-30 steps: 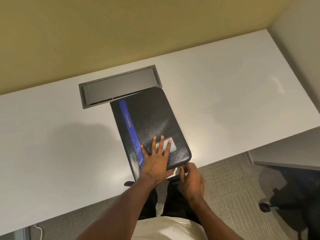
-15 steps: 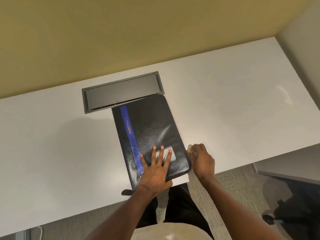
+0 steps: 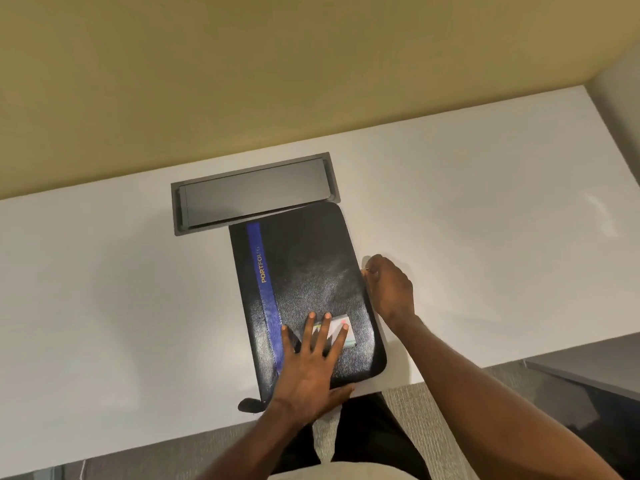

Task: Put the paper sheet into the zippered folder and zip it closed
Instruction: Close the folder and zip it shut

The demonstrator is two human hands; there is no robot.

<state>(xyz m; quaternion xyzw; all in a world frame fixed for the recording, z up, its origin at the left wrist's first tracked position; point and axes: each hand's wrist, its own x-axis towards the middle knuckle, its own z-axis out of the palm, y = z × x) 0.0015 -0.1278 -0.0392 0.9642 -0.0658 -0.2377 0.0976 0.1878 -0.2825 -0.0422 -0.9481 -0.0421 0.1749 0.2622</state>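
Observation:
A black zippered folder with a blue stripe marked PORTFOLIO lies closed on the white desk. My left hand presses flat on its near half, fingers spread over a small white label. My right hand is at the middle of the folder's right edge, fingers pinched on the small zipper pull. No paper sheet shows; the inside of the folder is hidden.
A grey recessed cable hatch sits in the desk just beyond the folder's far edge. The yellow wall runs behind the desk. A dark tab sticks out at the folder's near left corner. Carpet and my legs are below the desk's front edge.
My right hand has travelled with the zipper pull from the folder's near right corner up along the right edge to its middle. The left hand stayed pressed on the folder.

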